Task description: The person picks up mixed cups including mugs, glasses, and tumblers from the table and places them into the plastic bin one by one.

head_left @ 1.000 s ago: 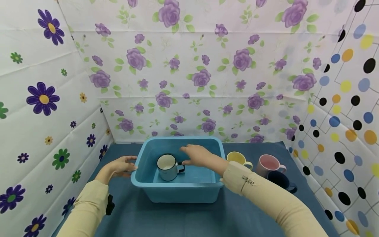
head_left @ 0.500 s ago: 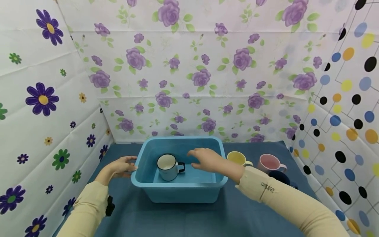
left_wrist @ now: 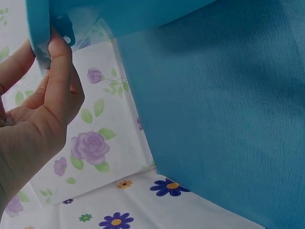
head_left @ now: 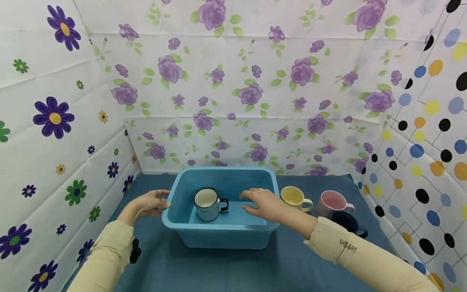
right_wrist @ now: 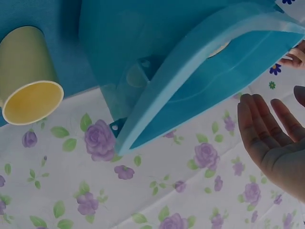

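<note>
A light blue plastic tub (head_left: 219, 239) stands on the blue cloth. My left hand (head_left: 147, 202) is at its left side; in the left wrist view the thumb and fingers pinch the tub's rim (left_wrist: 38, 28). Inside the tub, left of its middle, a white enamel mug (head_left: 207, 211) with a black rim and black handle stands upright, handle to the right. Over the right half of the tub is my right hand (head_left: 264, 205), holding nothing. Its fingers are loosely extended, as the right wrist view shows the hand (right_wrist: 281, 148) beside the tub's opening.
Right of the tub stand a yellow mug (head_left: 292, 196), a pink mug (head_left: 330, 204) and a dark blue mug (head_left: 344, 222), close together. Blue cloth (head_left: 226, 269) covers the table. Flowered sheets (head_left: 226, 81) hang behind and at the left, a dotted one (head_left: 423, 174) at the right.
My right hand has drawn back to the right, from beside the enamel mug's handle to the tub's right half. The left hand has stayed at the rim.
</note>
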Available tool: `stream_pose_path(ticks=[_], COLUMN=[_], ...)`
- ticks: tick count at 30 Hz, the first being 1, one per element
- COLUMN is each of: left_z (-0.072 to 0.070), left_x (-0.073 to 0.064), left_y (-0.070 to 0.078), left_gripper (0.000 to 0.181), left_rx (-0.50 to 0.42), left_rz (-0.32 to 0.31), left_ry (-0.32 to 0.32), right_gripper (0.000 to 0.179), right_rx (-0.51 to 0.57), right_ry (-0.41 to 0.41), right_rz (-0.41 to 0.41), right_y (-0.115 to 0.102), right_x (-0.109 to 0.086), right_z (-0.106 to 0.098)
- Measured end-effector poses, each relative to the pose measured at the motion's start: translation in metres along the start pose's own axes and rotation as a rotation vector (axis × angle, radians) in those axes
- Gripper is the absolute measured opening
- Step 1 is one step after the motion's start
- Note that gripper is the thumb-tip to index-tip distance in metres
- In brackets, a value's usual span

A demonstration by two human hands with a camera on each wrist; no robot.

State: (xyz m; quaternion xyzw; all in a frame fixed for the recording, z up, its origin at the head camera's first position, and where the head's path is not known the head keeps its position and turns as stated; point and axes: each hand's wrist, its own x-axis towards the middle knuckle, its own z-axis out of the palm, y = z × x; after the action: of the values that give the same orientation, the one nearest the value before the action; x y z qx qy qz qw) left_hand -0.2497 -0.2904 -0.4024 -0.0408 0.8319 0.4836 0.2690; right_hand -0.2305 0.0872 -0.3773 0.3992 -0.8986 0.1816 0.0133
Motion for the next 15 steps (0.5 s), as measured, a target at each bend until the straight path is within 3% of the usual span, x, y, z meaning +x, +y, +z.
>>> stream_pose_path(ticks=[15], left_z=[0.001], left_x=[0.001], left_y=[-0.006], left_gripper=[0.068], left_rx=[-0.022], left_rz=[0.005], left_ry=[0.02], right_gripper=[0.019], right_rx=[0.021], right_ry=[0.123], right_rz=[-0.058], right_y=[0.006], right_x=[-0.033], right_z=[0.01])
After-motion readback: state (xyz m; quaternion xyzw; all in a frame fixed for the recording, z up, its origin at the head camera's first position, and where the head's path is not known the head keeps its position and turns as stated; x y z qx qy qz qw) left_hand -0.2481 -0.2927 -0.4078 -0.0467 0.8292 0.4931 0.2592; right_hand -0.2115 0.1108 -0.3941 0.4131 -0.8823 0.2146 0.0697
